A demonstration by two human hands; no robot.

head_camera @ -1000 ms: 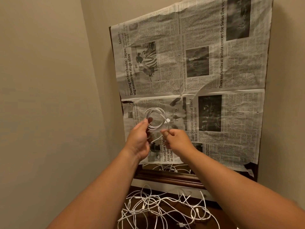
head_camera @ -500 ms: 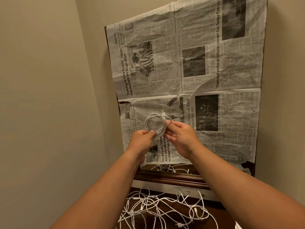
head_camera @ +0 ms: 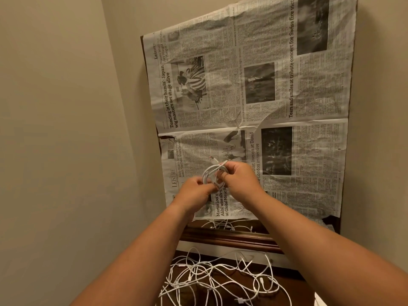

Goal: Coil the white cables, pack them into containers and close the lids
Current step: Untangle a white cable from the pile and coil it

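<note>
A coiled white cable is held up in front of me, a small tight ring of several loops with its plug end sticking out at the top. My left hand pinches the coil's lower left side. My right hand grips its right side, with fingers hooked through the ring. Below, a tangle of loose white cables lies on a dark wooden surface. No container is in view.
A mirror covered with taped newspaper leans against the beige wall, its dark wooden frame just behind the cable pile. A wall corner closes the left side. Cable reflections show under the paper's lower edge.
The coil has been squeezed smaller and lowered a little. My right hand moved from pinching the top edge to hooking fingers through the ring, and both hands closed in together.
</note>
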